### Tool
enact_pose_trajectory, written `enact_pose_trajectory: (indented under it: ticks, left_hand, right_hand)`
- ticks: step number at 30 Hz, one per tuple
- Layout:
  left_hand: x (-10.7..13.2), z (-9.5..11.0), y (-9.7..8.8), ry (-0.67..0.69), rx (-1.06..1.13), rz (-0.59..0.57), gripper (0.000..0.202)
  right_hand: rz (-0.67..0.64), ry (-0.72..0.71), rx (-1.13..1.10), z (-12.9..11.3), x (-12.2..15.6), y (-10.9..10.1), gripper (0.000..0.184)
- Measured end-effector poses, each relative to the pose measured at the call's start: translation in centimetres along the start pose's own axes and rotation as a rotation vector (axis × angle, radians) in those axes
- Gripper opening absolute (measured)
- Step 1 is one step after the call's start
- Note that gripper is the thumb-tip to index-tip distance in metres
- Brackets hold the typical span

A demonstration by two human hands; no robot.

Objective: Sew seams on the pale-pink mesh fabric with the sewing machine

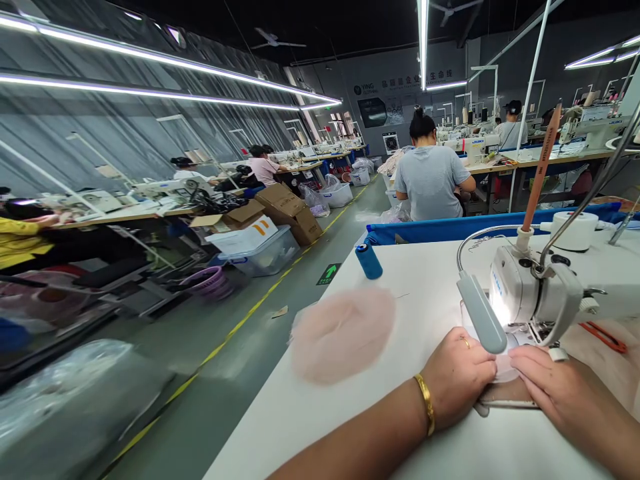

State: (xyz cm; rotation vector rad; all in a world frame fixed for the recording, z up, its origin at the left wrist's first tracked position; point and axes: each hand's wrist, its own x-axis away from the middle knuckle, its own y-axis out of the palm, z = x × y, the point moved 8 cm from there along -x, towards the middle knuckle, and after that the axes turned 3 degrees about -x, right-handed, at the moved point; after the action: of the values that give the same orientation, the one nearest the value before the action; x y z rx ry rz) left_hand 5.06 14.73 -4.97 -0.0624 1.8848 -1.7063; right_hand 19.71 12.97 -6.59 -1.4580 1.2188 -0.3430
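My left hand [457, 377], with a gold bangle and a ring, rests on the white table [350, 427] with its fingers curled down onto a small pale pink fabric piece [505, 370]. My right hand [547, 390] lies flat beside it, fingers pressing the same piece. Both hands sit just in front of the white sewing machine [530, 293], under its grey lamp [481, 312]. A stack of pink round fabric pieces [343, 333] lies on the table to the left of my hands.
A blue thread spool [369, 260] stands at the table's far left. Orange snips [605, 337] lie to the right of the machine. A person in a grey shirt [433, 177] sits ahead. Cardboard boxes [290, 210] and plastic bins [260, 250] line the aisle on the left.
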Motion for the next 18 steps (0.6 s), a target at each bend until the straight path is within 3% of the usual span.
enact_pose_trajectory:
  ticks: [12,16,18]
  left_hand:
    - [0.0,-0.8,0.5,-0.041,0.007,0.018,0.015]
    - [0.0,-0.9,-0.1,-0.062,0.076,-0.01,0.008]
    - [0.0,-1.4,-0.8,-0.106,0.119,-0.025,0.017]
  right_hand:
    - [0.029,0.033,0.025,1.1,0.2,0.2,0.037]
    - [0.02,-0.01,0.044,0.1,0.0,0.1,0.038]
    - [-0.01,-0.079,0.031,-0.9,-0.1,0.2,0.041]
